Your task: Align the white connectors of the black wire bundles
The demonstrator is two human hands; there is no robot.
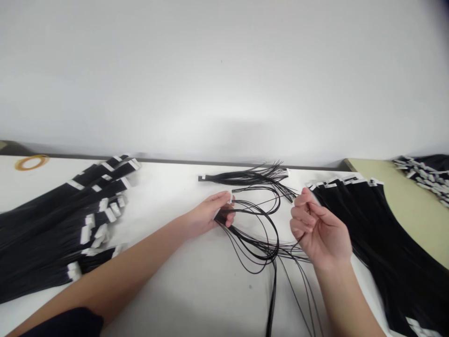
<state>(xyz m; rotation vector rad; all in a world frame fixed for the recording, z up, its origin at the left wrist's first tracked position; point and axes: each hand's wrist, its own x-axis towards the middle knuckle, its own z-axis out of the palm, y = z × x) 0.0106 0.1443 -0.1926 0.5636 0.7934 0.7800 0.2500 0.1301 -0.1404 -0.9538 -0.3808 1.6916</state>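
Pinching a white connector on looped black wires, the left hand is over the tabletop's middle; the right hand, curled, pinches one wire nearer the right edge.

pale wall, soft glow at its middle, white tabletop, dark strip behind, yellowish surface at right

Far left corner: a thin amber ring lies on the white table.
Left edge: flat black cables with white connectors.
Right edge: a broad black cable sheaf, white-tipped.
Beyond right edge: a pale yellow-green tabletop bears a black-and-white cable heap.
Beyond far edge: a pale grey wall.
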